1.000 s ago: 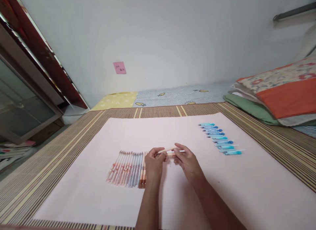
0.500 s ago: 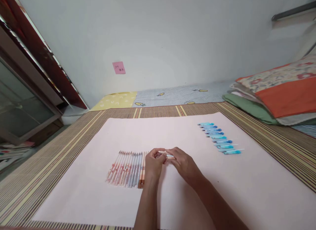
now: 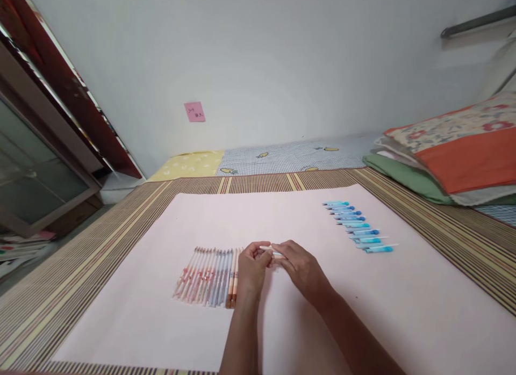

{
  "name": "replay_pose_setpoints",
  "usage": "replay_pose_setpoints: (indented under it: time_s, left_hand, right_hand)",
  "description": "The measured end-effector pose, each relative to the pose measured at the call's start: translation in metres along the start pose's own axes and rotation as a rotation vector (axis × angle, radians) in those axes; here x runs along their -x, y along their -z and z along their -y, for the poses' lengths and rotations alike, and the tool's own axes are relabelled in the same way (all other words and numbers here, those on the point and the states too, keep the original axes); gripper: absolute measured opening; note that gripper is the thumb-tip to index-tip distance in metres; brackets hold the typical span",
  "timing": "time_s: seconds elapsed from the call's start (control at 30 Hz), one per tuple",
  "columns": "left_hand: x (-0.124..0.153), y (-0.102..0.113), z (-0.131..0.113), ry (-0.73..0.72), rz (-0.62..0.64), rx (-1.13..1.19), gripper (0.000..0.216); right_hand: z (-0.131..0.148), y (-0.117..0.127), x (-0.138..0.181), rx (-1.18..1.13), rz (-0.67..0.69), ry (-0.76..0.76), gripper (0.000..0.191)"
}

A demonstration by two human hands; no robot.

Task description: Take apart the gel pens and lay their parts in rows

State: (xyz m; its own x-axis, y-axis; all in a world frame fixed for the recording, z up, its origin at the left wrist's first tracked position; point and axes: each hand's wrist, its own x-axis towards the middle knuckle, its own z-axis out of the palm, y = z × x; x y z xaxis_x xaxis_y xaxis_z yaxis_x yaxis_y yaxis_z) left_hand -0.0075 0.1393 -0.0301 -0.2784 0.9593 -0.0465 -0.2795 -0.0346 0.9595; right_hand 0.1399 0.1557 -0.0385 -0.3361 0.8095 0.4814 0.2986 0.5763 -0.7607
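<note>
My left hand point(image 3: 253, 259) and my right hand point(image 3: 299, 263) meet above the pale paper sheet point(image 3: 250, 219), both with fingers closed on a slim white pen point(image 3: 276, 253). The pen lies roughly level between them, its ends mostly covered by my fingers. Left of my hands, a row of pens point(image 3: 205, 278) lies side by side, clear and pinkish at the left, then greyish blue. Orange-brown pens point(image 3: 231, 281) end the row, partly hidden behind my left hand and forearm. Farther right, several blue pens point(image 3: 351, 225) lie in a slanting column.
The sheet rests on a striped mat point(image 3: 133, 219). Patterned cloth point(image 3: 278, 157) runs along the wall, which carries a pink note point(image 3: 194, 112). Folded bedding point(image 3: 463, 160) is piled at the right. A glass-panelled door point(image 3: 36, 160) stands at the left.
Almost nothing differs. Both hands keep the pen in about the same place, and the view has shifted very slightly.
</note>
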Motion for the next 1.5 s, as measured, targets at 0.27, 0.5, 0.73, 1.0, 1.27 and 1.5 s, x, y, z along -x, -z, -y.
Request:
replay_pose_setpoints:
  time_s: [0.27,0.5,0.73,1.0,1.27,1.5]
  left_hand:
    - [-0.001,0.0,0.0,-0.005,0.008,0.027,0.035]
    - [-0.001,-0.003,0.0,0.038,0.005,0.093,0.044]
    - [0.0,-0.004,-0.004,0.152,-0.076,0.266,0.036]
    - [0.006,-0.01,-0.015,0.276,-0.168,0.446,0.004]
    - [0.01,-0.013,-0.016,0.304,-0.153,0.507,0.006]
    - [0.01,-0.011,-0.018,0.301,-0.164,0.507,0.005]
  right_hand:
    - [-0.002,-0.002,0.002,-0.027,-0.019,0.017,0.027]
    - [-0.002,0.007,-0.002,-0.068,0.038,-0.009,0.029]
    - [-0.031,0.022,-0.031,-0.03,0.108,-0.111,0.03]
    - [-0.134,0.051,-0.1,0.246,0.068,-0.181,0.033]
    - [-0.172,0.053,-0.155,0.518,0.11,-0.094,0.023]
    - [-0.187,0.056,-0.162,0.702,0.158,-0.043,0.018]
